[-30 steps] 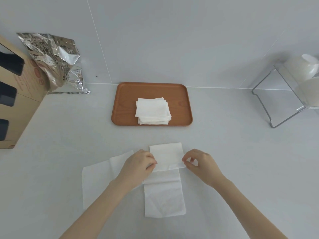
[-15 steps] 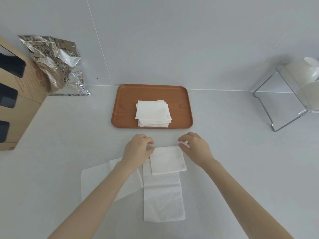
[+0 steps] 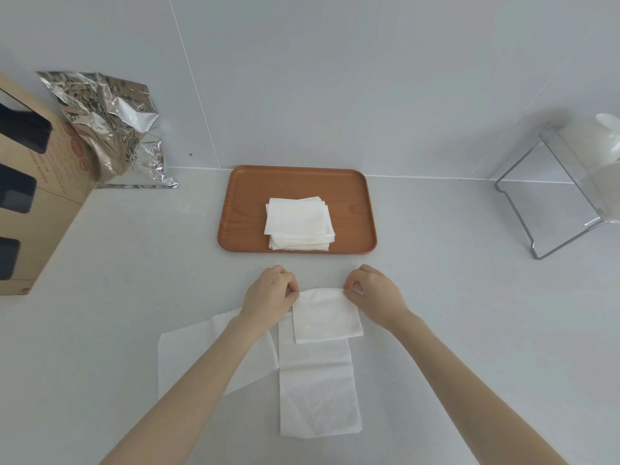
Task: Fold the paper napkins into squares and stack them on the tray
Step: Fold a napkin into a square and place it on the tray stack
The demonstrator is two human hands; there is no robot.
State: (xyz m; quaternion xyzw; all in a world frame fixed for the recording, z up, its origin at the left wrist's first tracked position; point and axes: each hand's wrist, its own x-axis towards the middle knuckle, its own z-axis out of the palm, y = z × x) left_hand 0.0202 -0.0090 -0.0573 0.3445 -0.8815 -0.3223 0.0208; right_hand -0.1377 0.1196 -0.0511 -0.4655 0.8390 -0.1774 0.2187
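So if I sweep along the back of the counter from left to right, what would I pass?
Cardboard box → crumpled foil bag → wooden tray holding the stack of folded napkins → clear acrylic stand.

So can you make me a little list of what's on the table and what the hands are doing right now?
tray: brown tray by the wall
stack: folded napkins piled on the tray
left hand: left hand pinching the folded square's far left corner
right hand: right hand pinching its far right corner
folded square: folded square with its far edge lifted
underneath: long strip and flat napkin
other things: foil bag, cardboard box, clear stand
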